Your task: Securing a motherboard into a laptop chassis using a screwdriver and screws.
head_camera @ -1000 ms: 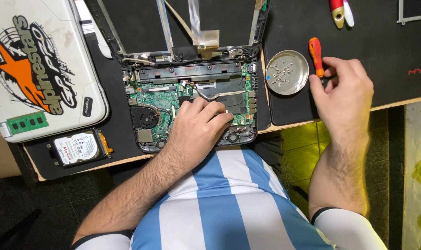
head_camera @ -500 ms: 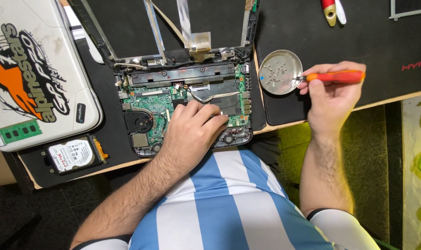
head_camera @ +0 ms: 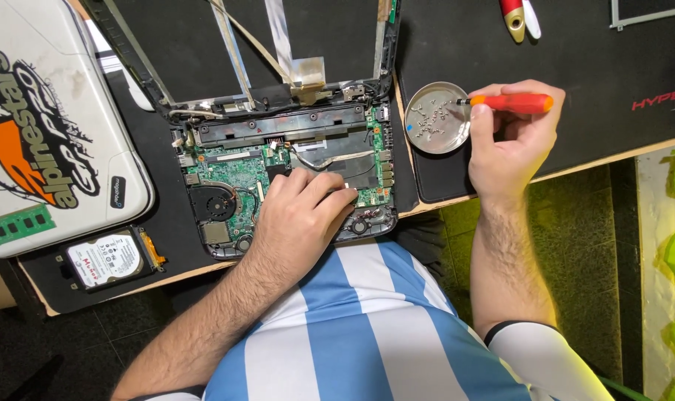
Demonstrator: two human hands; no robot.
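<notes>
Right hand (head_camera: 510, 141) pinched orange screwdriver (head_camera: 510, 102), tip over round screw dish (head_camera: 435, 117); left hand (head_camera: 302, 215) pressed flat, empty, on opened laptop board (head_camera: 233, 171); screw-removal stage, apparently; steady tip needed.

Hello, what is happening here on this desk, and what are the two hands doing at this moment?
A person works on an opened small laptop with its green circuit board exposed. The left hand rests flat on the board. The right hand holds an orange-handled screwdriver, its tip over a round metal dish of small screws. A silver hard drive and a green memory stick lie to the left.
</notes>
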